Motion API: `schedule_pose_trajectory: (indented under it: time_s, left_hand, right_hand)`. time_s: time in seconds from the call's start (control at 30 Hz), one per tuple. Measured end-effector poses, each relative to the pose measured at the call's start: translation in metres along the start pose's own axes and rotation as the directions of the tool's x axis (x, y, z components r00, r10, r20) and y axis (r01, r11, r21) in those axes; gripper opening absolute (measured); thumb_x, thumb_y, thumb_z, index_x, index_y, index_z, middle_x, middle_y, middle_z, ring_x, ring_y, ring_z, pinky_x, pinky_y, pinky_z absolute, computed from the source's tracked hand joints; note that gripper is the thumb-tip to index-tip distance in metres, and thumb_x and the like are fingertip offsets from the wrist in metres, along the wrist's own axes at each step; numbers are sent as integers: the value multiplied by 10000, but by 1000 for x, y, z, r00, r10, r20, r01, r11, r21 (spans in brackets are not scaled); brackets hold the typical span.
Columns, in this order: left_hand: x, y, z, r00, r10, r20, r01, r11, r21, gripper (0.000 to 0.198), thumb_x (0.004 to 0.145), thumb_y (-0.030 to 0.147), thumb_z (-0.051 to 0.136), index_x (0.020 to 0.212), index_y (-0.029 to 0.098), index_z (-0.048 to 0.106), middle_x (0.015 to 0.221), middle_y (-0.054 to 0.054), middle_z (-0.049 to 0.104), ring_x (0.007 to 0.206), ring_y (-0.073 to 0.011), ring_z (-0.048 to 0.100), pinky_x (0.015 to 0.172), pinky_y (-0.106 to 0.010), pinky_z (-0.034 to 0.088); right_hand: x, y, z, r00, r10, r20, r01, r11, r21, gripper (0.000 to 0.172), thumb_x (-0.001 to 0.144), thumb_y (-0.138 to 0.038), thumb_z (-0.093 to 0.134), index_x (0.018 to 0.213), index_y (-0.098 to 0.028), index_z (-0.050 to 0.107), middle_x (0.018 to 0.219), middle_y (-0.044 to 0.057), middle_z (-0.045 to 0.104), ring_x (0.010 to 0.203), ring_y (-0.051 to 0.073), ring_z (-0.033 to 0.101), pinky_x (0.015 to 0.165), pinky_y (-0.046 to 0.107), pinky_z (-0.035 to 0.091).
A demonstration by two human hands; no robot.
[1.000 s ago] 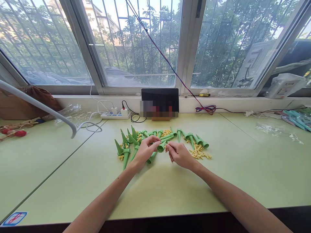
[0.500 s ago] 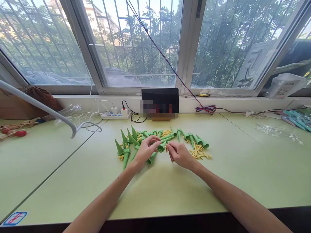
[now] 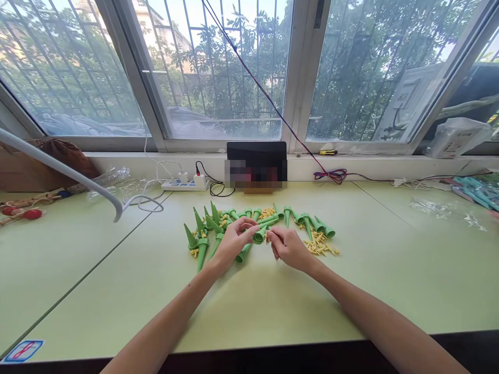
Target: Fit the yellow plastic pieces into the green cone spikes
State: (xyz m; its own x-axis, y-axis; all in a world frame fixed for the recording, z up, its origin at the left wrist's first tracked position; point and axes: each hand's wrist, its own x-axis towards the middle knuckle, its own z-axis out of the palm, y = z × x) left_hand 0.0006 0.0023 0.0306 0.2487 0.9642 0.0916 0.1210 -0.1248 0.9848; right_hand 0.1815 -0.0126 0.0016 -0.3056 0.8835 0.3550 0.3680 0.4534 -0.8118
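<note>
My left hand (image 3: 234, 240) is closed on a green plastic watering spike (image 3: 259, 237), its round open end turned toward me. Close to that opening, my right hand (image 3: 286, 246) pinches a small yellow plastic piece (image 3: 267, 237), mostly hidden by the fingertips. Left of my hands, several more green spikes (image 3: 201, 254) stand or lie in a cluster. Others, such as a fallen spike (image 3: 328, 231), lie to the right. Small yellow pieces (image 3: 323, 245) are heaped beside my right hand, with another yellow pile (image 3: 268, 213) behind both hands.
On the pale green table (image 3: 273, 311), a dark-screened tablet (image 3: 256, 156) leans at the back. A power strip (image 3: 185, 185) with plugs and cables sits left of it. A bundled cord (image 3: 331, 175) and clear plastic wrap (image 3: 440, 208) lie to the right. A white curved tube (image 3: 78, 179) crosses the left side.
Both hands stay almost in place. The open end of the spike in my left hand has tilted slightly.
</note>
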Motion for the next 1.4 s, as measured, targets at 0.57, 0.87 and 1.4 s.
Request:
schedule_pose_trajectory:
  time_s: [0.57,0.87,1.4]
  left_hand:
    - [0,-5,-3,999,44,29,-45,999,14,348,788,455,688,1010,191,641,981,-75,648,826,-188,622,675,-271,469]
    - [0,-4,-3,999,47,21,-47,999,11,360,771,450,708,1011,190,639,976,-80,668,795,-188,632,631,-264,458]
    - [3,-9,-4,997,62,50,-60,997,-42,381,755,426,731,1029,194,604,1066,-106,693,964,-249,665,800,-341,506]
  right_hand:
    - [0,3,0,1000,29,-4,-29,999,30,329,1005,-343,394,725,-205,500,441,-57,490,398,115,509,489,225,400]
    - [0,5,1,999,33,-17,-32,999,44,339,1003,-362,398,716,-207,491,435,-54,489,390,117,506,477,226,397]
    - [1,4,1,998,51,-34,-50,997,54,343,997,-376,405,709,-210,492,436,-53,479,381,119,499,454,231,396]
